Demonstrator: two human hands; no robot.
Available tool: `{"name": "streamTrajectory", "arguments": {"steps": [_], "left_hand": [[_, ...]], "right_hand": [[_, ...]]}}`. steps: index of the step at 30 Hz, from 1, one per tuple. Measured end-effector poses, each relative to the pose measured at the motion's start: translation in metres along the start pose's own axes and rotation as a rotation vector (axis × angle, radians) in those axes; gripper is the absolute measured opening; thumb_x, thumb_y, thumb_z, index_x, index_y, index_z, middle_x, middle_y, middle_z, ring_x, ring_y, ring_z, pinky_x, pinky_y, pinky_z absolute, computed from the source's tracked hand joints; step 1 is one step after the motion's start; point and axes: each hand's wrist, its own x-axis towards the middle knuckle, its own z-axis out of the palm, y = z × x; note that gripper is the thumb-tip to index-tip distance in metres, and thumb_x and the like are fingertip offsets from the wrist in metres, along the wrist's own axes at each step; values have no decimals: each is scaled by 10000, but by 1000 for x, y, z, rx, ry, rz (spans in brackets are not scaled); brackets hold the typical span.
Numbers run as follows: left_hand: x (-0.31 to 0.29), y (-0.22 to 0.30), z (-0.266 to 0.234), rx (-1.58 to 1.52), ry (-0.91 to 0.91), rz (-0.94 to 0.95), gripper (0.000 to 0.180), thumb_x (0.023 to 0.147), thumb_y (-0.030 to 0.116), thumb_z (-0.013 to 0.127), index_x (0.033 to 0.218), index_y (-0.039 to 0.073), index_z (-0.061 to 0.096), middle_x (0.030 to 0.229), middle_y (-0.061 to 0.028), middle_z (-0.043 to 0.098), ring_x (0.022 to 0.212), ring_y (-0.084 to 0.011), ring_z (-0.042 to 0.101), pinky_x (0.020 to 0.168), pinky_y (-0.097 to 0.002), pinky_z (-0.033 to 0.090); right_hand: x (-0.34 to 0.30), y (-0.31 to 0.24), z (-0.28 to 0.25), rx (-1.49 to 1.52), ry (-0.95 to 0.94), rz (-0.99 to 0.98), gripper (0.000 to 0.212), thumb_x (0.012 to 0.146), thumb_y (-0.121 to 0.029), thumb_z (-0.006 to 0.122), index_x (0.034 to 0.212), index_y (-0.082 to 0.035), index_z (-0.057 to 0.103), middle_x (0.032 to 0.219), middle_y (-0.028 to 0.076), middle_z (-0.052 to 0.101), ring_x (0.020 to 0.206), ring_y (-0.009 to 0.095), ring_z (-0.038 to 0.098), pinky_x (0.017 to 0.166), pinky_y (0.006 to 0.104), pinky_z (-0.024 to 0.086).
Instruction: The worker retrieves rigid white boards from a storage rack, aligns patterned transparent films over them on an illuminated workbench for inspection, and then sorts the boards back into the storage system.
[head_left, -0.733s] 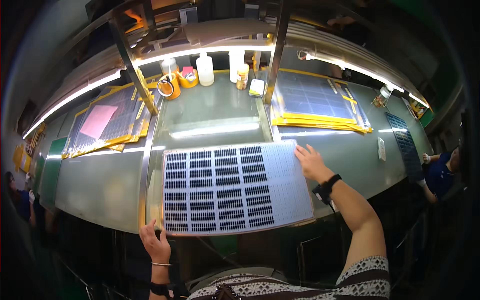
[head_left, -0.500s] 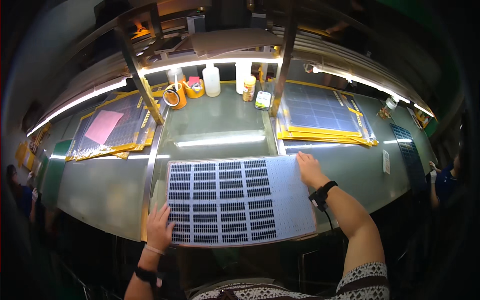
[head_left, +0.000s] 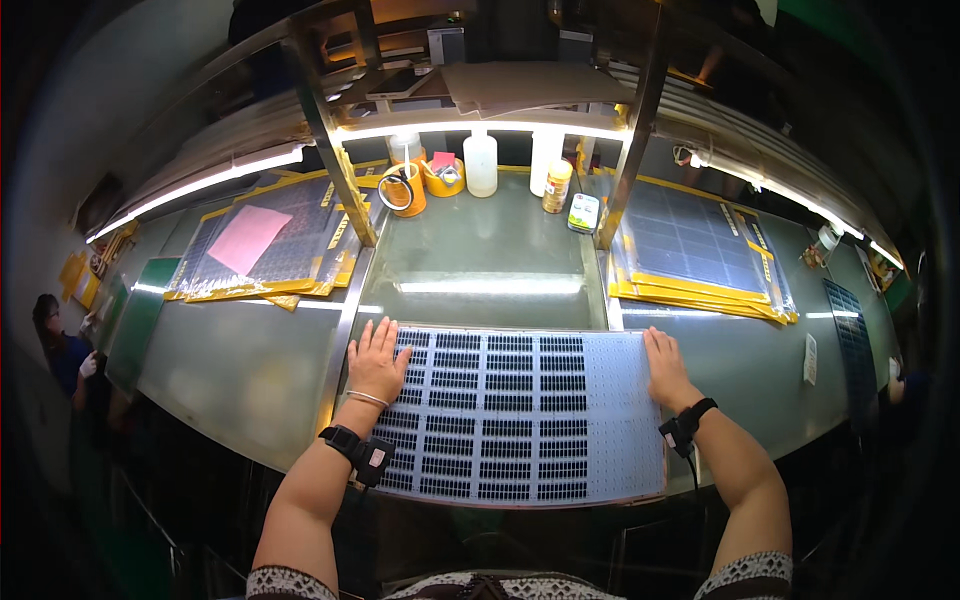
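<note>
A white bottle (head_left: 480,168) stands upright, contents unclear. The left hand (head_left: 376,362), spread, and right hand (head_left: 667,366), straight-fingered, rest open on the panel (head_left: 535,420), clasping nothing.

Left hand (head_left: 377,362) hides part of panel (head_left: 500,420); co-worker's hand (head_left: 893,370) far right blurred, possibly gloved; left sleeve (head_left: 290,582) cut off below.

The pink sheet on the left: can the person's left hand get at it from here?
Probably yes, with a stretch: the pink sheet lies uncovered atop a stack, and nothing stands between it and the left hand.
</note>
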Motion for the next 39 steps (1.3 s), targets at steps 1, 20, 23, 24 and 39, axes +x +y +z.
{"name": "streamTrajectory", "arguments": {"steps": [1, 20, 23, 24, 39], "left_hand": [[0, 0, -1, 11, 2, 8, 508, 865, 400, 480, 1275, 99, 469, 1354, -72, 421, 1278, -281, 333, 1000, -527, 268], [3, 12, 6, -101, -174, -118, 559, 881, 362, 434, 1352, 77, 334, 1458, -52, 251, 1369, -268, 141, 1073, -544, 87], [-2, 7, 6, -66, -152, -113, 553, 881, 348, 446, 1345, 67, 343, 1452, -57, 265, 1366, -272, 154, 1069, -546, 96], [-2, 7, 5, -73, -157, -109, 553, 881, 348, 446, 1345, 67, 343, 1452, -57, 265, 1366, -272, 154, 1069, -546, 96], [0, 15, -6, -74, -182, -90, 714, 821, 461, 510, 1372, 58, 298, 1467, -75, 226, 1374, -275, 120, 1071, -547, 62]], "right_hand": [[2, -3, -3, 27, -17, 22, 620, 633, 82, 514, 1242, 30, 407, 1270, 171, 418, 1175, 352, 381, 1015, 394, 316], [3, 28, 2, 182, -45, -6, 509, 720, 33, 494, 1226, -9, 465, 1257, 159, 449, 1164, 330, 420, 990, 385, 347], [0, 17, -5, 234, -16, 30, 483, 754, 9, 502, 1234, 17, 445, 1238, 196, 454, 1150, 356, 427, 991, 396, 349], [-1, 16, -7, 229, -21, 36, 483, 754, 9, 502, 1234, 17, 445, 1238, 196, 454, 1150, 356, 427, 991, 396, 349], [8, 12, 1, -79, -45, -134, 396, 738, -23, 457, 1107, 118, 461, 1124, 238, 480, 1003, 341, 477, 882, 358, 428]]}}
